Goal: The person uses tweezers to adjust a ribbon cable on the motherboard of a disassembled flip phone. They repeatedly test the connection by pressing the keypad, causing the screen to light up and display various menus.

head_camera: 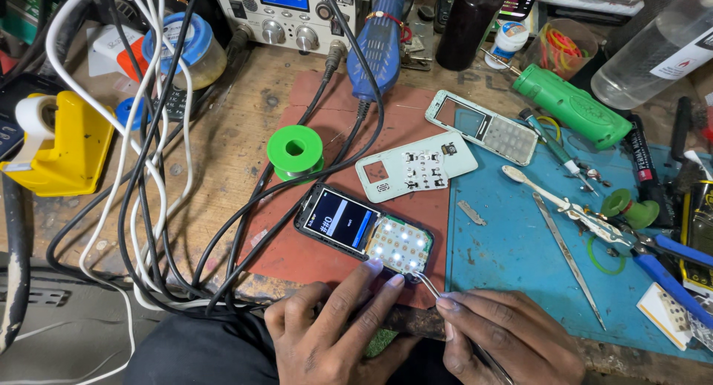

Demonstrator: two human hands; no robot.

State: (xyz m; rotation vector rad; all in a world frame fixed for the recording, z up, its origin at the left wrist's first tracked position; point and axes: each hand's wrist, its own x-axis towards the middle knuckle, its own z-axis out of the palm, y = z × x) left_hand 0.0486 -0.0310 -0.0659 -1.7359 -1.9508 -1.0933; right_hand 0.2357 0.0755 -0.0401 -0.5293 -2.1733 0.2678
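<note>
While the opened black keypad phone (pixel 362 232) is lying at an angle on the reddish-brown mat (pixel 297 259), its small screen glowing and its bare keypad board shining with white lights, both hands are working at the phone's lower end. The left hand (pixel 330 333) is sitting just below the phone, its fingers (pixel 371 270) stretched forward and lying close together, the tips pressing against the bottom edge of the lit keypad board. The right hand (pixel 505 337) is resting to the right of the phone and slightly nearer the person, pinching thin metal tweezers (pixel 429 286) between thumb and forefinger; the curved tip of the tweezers is reaching the phone's lower right corner, just beside the left fingertips.

Above the phone, a pale mint plastic keypad panel (pixel 416 166) is lying on the same mat, and a matching pale mint front frame (pixel 481 126) is lying partly on the blue work mat (pixel 512 259). A green plastic spool (pixel 295 152) is standing just above and to the left of the phone, and black cables (pixel 245 222) are running past it to the phone's upper end. A white toothbrush (pixel 549 199) and blue-handled pliers (pixel 668 270) are lying well to the right on the blue mat.
</note>
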